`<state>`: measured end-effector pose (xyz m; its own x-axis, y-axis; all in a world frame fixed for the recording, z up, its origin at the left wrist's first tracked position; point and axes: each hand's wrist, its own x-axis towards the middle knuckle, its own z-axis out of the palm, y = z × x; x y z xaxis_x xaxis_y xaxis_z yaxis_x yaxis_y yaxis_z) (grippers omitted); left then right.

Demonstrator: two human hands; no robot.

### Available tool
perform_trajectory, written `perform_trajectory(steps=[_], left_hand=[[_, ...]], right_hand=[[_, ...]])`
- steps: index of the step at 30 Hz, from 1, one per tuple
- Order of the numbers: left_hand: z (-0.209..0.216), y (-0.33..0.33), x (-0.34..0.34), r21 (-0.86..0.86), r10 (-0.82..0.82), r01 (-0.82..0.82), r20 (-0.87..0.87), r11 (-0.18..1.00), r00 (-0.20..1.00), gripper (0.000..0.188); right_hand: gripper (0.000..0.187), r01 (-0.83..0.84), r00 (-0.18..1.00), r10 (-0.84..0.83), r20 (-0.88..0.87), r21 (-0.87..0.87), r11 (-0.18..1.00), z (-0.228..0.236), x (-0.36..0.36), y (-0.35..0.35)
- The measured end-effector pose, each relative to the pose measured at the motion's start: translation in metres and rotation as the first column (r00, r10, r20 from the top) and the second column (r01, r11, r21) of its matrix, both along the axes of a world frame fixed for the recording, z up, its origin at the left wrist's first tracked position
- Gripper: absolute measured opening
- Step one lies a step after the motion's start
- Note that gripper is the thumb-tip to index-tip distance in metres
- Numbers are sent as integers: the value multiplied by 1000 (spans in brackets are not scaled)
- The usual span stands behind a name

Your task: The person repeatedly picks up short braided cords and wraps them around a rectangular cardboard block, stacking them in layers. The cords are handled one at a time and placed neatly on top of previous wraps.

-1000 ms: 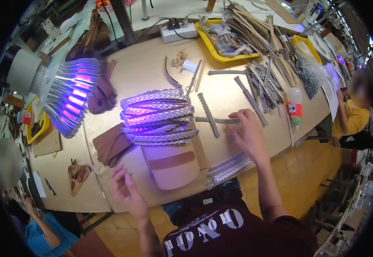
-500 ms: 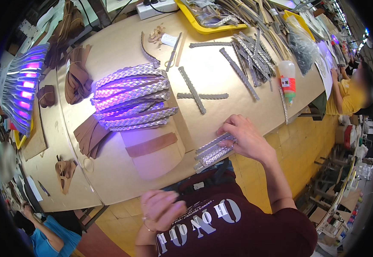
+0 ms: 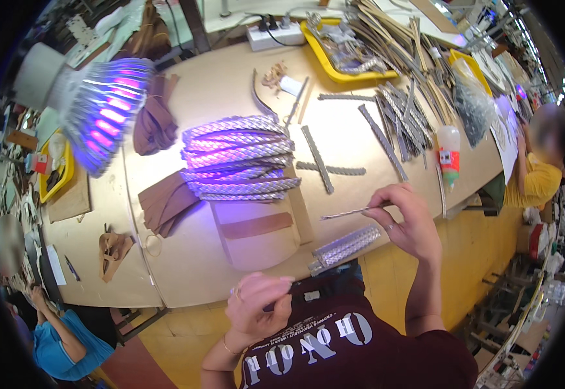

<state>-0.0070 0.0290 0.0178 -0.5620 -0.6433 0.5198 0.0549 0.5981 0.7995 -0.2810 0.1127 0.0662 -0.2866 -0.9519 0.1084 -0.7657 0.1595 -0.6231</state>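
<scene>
My right hand [image 3: 407, 223] pinches one end of a thin braided strip [image 3: 346, 214], which points left above the table. Just below it, at the table's near edge, lies a pile of silver-grey braided strips [image 3: 347, 248]. In front of my body my left hand [image 3: 259, 305] hovers with nothing in it, fingers bent and the thumb apart from them. Left of the right hand, a large coil of silver braided cord [image 3: 238, 155] rests on the table under purple light. A brown flat strip [image 3: 256, 226] lies on a pale rounded sheet [image 3: 263, 253] before it.
A finned lamp [image 3: 104, 107] stands at left. Loose braided strips [image 3: 318, 159] lie mid-table, near a heap of strips [image 3: 404, 120]. A red-labelled bottle [image 3: 449, 155] stands at right; a yellow tray [image 3: 344, 74] sits behind. Other people work at both sides.
My right hand has lifted one braided strip off the pile and moved slightly right. My left hand has risen a little toward the table edge. The view has shifted, bringing the lamp closer in.
</scene>
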Motion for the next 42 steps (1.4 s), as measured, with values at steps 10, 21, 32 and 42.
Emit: perform_trajectory(steps=[10, 21, 32, 42], left_hand=[[40, -40, 2, 746, 222, 67, -281, 662, 934, 28], [11, -80, 14, 804, 450, -43, -287, 593, 846, 27], [16, -84, 0, 781, 325, -49, -200, 622, 924, 28], [25, -62, -4, 692, 251, -60, -178, 720, 952, 28]], right_hand=[[26, -377, 916, 250, -315, -459, 804, 21, 76, -86], [50, -141, 975, 184, 125, -295, 945, 17, 88, -104], [46, -108, 929, -6, -371, -286, 952, 40, 93, -101], [30, -240, 938, 225, -265, -28, 970, 42, 114, -104]])
